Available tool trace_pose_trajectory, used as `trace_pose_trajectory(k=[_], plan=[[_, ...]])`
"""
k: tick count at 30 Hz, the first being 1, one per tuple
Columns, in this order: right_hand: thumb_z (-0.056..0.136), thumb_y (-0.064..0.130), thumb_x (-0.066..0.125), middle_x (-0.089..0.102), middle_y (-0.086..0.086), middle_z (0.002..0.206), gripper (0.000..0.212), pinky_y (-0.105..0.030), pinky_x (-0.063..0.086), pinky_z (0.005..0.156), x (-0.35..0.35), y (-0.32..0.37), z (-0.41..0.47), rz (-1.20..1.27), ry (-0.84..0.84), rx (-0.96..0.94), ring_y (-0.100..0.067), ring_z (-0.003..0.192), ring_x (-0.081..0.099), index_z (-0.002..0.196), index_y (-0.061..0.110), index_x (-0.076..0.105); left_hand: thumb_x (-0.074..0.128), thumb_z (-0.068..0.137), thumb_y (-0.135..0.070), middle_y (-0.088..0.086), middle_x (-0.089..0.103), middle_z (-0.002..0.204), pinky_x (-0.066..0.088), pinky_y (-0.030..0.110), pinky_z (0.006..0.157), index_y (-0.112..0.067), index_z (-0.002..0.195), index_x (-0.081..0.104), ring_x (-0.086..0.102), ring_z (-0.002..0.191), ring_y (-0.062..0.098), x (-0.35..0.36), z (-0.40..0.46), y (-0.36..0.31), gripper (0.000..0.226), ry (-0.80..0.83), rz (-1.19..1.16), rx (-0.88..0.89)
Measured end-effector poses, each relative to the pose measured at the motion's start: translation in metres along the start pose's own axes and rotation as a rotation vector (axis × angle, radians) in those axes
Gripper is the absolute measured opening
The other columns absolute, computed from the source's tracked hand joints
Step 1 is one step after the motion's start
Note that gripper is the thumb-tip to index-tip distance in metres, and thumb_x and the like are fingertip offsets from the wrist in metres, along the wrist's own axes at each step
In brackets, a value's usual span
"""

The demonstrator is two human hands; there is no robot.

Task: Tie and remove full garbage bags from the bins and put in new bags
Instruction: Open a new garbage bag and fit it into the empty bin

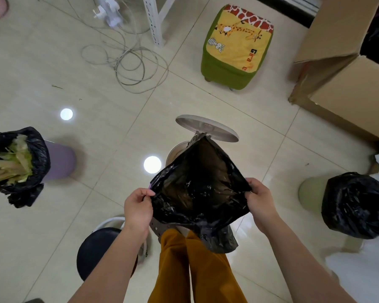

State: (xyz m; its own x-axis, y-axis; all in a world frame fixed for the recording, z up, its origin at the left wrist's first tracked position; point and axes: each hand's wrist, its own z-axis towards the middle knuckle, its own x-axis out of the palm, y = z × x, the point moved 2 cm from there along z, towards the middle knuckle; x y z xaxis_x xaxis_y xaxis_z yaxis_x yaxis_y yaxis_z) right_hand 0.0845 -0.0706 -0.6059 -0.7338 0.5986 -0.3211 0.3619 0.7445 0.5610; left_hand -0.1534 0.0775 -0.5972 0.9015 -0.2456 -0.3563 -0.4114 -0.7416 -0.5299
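Head view: thin black bag [197, 189] stretched open between both hands, hanging above the open pedal bin [177, 152] with its lid [208, 127] tipped up behind. Left hand [138, 209] pinching the near-left edge of the bag's mouth; right hand [262, 206] curled round the near-right edge. Film wrinkled, glossy, partly see-through, drooping at the lower corner over the orange trousers [195, 270].

Likely feather-light, limp and a little slick; prone to clinging to itself and to tearing if hooked on the bin's rim. Best held at the mouth's hem, as now, with two opposite points kept spread so the opening drops over the rim.

To the left, lilac bin [59, 160] with a full bag of green scraps [13, 162], not yet tied. To the right, pale bin [311, 191] with a black bag [357, 204] draped over its top; contents hidden.
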Motion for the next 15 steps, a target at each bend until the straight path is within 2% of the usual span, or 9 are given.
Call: trace_pose_trajectory(k=[2,4,6,8,10,12,13,15], plan=[[0.079,-0.018,0.034,0.065,-0.012,0.079,0.049,-0.035,0.048,0.059,-0.003,-0.002,0.001,0.049,-0.005,0.041,-0.028,0.070,0.058,0.080,0.015,0.070,0.038,0.097,0.006,0.004,0.066,0.096,0.054,0.030,0.079,-0.015,0.082,0.067,0.062,0.090,0.021,-0.001,0.003,-0.001,0.039,-0.032,-0.018,-0.015],[0.078,-0.018,0.033,0.061,-0.016,0.077,0.043,-0.033,0.045,0.057,-0.006,-0.004,0.001,0.154,0.023,0.123,-0.027,0.068,0.054,0.080,0.005,0.070,0.039,0.097,0.007,0.002,0.066,0.094,0.053,0.022,0.071,-0.016,0.083,0.068,0.063,0.087,0.017,-0.003,0.005,-0.002,0.039,-0.043,-0.024,-0.010],[0.083,-0.015,0.035,0.065,-0.018,0.088,0.039,-0.034,0.049,0.063,-0.008,-0.004,0.002,0.303,0.067,0.188,-0.028,0.077,0.059,0.092,0.001,0.069,0.039,0.097,0.007,-0.004,0.065,0.090,0.049,0.014,0.063,-0.016,0.084,0.068,0.063,0.083,0.010,-0.003,0.005,-0.003,0.039,-0.046,-0.022,0.000],[0.090,-0.004,0.042,0.069,-0.015,0.097,0.030,-0.033,0.052,0.068,-0.010,-0.005,0.003,0.423,0.112,0.207,-0.026,0.086,0.065,0.103,0.002,0.068,0.040,0.096,0.008,-0.005,0.065,0.090,0.049,0.013,0.060,-0.015,0.086,0.066,0.063,0.081,0.008,-0.003,0.005,-0.004,0.036,-0.048,-0.021,0.010],[0.096,0.012,0.053,0.071,-0.012,0.097,0.021,-0.033,0.053,0.073,-0.012,-0.007,0.003,0.423,0.157,0.193,-0.024,0.088,0.068,0.104,0.002,0.069,0.041,0.096,0.008,-0.002,0.066,0.090,0.048,0.015,0.056,-0.016,0.088,0.063,0.063,0.075,0.010,-0.002,0.004,-0.005,0.033,-0.052,-0.017,0.019],[0.094,0.023,0.062,0.074,-0.013,0.095,0.025,-0.032,0.054,0.078,-0.012,-0.008,0.003,0.347,0.186,0.174,-0.023,0.087,0.070,0.101,0.001,0.071,0.043,0.096,0.006,0.002,0.067,0.083,0.045,0.015,0.044,-0.018,0.091,0.058,0.060,0.062,0.012,-0.002,0.003,-0.006,0.029,-0.056,0.002,0.028],[0.091,0.023,0.065,0.074,-0.014,0.093,0.025,-0.031,0.055,0.077,-0.012,-0.008,0.003,0.324,0.183,0.162,-0.024,0.085,0.070,0.099,0.000,0.071,0.045,0.095,0.005,0.003,0.067,0.080,0.043,0.016,0.040,-0.019,0.094,0.056,0.057,0.057,0.013,-0.001,0.002,-0.007,0.027,-0.053,0.009,0.033],[0.088,0.018,0.069,0.073,-0.015,0.087,0.021,-0.030,0.054,0.073,-0.011,-0.007,0.003,0.313,0.156,0.141,-0.023,0.078,0.069,0.092,-0.002,0.072,0.047,0.095,0.004,0.005,0.067,0.078,0.046,0.020,0.042,-0.020,0.102,0.054,0.058,0.056,0.016,0.001,0.000,-0.007,0.025,-0.032,0.002,0.031]])
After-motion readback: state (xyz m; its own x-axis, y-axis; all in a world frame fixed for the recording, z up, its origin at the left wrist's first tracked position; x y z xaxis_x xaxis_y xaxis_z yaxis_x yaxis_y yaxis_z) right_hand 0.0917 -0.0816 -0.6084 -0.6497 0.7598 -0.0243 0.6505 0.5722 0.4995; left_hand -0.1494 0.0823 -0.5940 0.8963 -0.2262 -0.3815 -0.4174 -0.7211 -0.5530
